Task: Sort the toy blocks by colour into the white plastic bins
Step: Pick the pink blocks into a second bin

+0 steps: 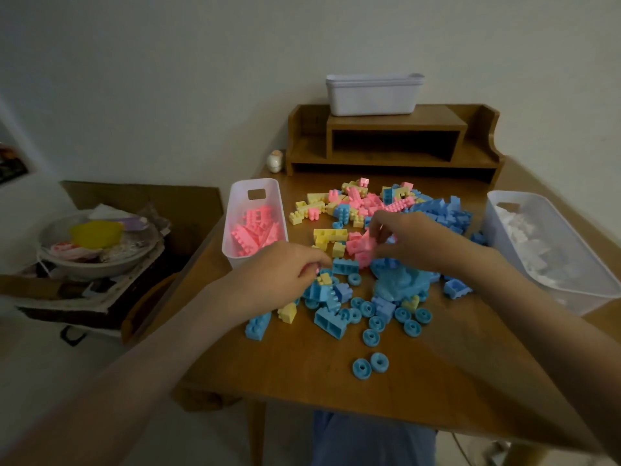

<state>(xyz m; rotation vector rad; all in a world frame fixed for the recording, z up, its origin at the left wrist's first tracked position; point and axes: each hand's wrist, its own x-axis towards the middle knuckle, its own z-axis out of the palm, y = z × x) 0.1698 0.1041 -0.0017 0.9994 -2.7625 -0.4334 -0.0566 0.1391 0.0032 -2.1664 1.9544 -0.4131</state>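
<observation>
Over the table [336,385], right hand [415,238] pinches studded pink blocks [362,246]; left hand [285,269] grip unclear.

Single head-worn view, angled forward and down, close over wooden table [336,375]

You have two white bins on the tabletop [437,381], the left bin [235,203] and the right bin [571,284], plus one nested stack of bins [373,95] on the wooden shelf [396,124]. The number in that stack cannot be read. Block colours number four: pink blocks [361,203], yellow blocks [331,234], blue blocks [443,210] and white blocks [524,237], each too many and too tangled to count. Blue wheels [361,369]: two lie apart at the near side, at least ten more by the pile. One small pale ornament [275,161] stands beside the shelf.
</observation>
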